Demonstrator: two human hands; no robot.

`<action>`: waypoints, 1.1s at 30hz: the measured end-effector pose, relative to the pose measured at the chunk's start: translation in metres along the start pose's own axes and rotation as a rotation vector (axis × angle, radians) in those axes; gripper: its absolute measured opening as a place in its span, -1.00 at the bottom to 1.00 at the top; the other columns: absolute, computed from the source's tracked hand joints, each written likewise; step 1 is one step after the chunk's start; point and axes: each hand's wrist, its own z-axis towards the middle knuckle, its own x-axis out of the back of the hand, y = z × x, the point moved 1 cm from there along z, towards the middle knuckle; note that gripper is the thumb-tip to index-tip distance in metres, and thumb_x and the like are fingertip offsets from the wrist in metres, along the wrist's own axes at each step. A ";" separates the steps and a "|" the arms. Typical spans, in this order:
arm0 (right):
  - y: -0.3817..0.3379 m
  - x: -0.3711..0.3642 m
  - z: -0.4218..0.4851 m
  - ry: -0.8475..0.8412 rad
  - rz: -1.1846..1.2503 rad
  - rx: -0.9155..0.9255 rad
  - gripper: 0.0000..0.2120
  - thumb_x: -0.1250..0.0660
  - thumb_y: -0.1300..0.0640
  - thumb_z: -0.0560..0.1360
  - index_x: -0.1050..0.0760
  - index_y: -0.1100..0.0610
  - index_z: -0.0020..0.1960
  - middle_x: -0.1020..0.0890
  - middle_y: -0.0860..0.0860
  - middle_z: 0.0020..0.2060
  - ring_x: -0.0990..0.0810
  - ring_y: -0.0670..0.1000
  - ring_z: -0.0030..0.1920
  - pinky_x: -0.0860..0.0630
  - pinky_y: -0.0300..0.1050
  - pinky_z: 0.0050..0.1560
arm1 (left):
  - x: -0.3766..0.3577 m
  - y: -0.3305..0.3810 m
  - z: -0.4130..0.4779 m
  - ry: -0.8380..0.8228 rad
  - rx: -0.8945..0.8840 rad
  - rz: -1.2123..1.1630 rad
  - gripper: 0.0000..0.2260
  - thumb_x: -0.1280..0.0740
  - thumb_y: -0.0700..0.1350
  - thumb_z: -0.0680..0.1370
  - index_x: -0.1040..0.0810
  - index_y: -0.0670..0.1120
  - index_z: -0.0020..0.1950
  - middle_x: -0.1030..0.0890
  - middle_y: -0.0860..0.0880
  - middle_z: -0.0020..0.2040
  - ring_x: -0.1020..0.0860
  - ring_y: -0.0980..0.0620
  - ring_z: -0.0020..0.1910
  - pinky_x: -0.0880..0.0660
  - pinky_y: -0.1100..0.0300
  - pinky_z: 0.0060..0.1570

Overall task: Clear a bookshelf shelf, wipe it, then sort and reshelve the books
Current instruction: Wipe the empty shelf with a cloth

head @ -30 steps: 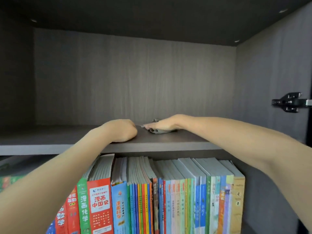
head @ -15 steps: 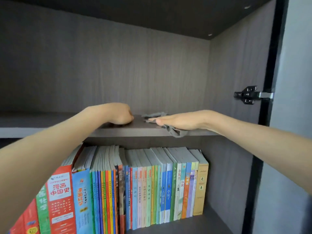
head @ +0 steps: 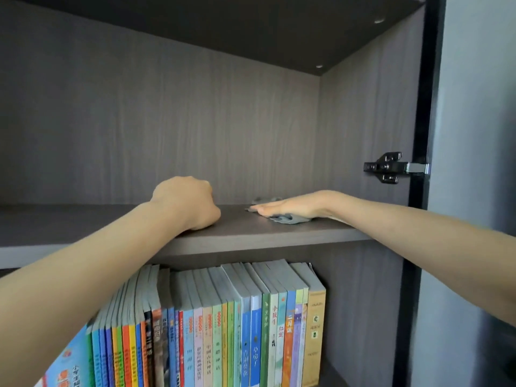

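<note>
The bare dark wood shelf [head: 83, 227] runs across the middle of the view. My right hand [head: 290, 206] lies flat, palm down, pressing a grey cloth [head: 290, 219] onto the shelf near its right end; bits of the cloth show in front of and behind the hand. My left hand [head: 185, 202] rests on the shelf as a fist to the left of the cloth, and it holds nothing that I can see.
A row of upright colourful books [head: 251, 331] fills the shelf below. The cabinet's right wall carries a black door hinge [head: 388, 167]. The upper shelf board [head: 251, 29] hangs overhead.
My right hand has slid the cloth to the right along the shelf. The view has swung right, and my left fist has stayed on the shelf.
</note>
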 end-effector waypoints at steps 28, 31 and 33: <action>-0.060 -0.041 -0.168 0.797 -0.540 0.025 -0.73 -0.10 0.00 0.65 -0.49 0.12 -0.04 -0.57 0.08 -0.23 -0.49 0.16 -0.16 -0.33 -0.03 -0.14 | 0.008 -0.019 -0.011 0.159 0.015 -0.371 -0.82 -0.24 -0.15 0.50 -0.62 -0.15 -0.07 -0.63 -0.17 -0.07 -0.57 -0.18 -0.12 -0.52 0.09 -0.12; -0.086 -0.015 -0.153 0.992 -0.266 0.162 -0.72 -0.16 -0.03 0.62 -0.47 0.15 -0.11 -0.54 0.03 -0.28 -0.46 0.12 -0.20 -0.40 0.00 -0.11 | 0.020 -0.037 -0.024 0.259 0.018 -0.397 -0.80 -0.25 -0.13 0.53 -0.64 -0.08 0.04 -0.64 -0.13 -0.01 -0.57 -0.16 -0.08 -0.52 0.08 -0.07; -0.093 0.010 -0.137 0.878 -0.031 0.163 -0.67 -0.12 -0.12 0.61 -0.54 0.05 0.12 -0.64 -0.01 0.01 -0.56 0.06 0.06 -0.46 0.03 0.14 | 0.030 -0.055 -0.035 0.285 0.004 -0.373 -0.78 -0.25 -0.10 0.56 -0.61 -0.06 0.13 -0.63 -0.11 0.03 -0.56 -0.13 -0.05 -0.50 0.10 -0.04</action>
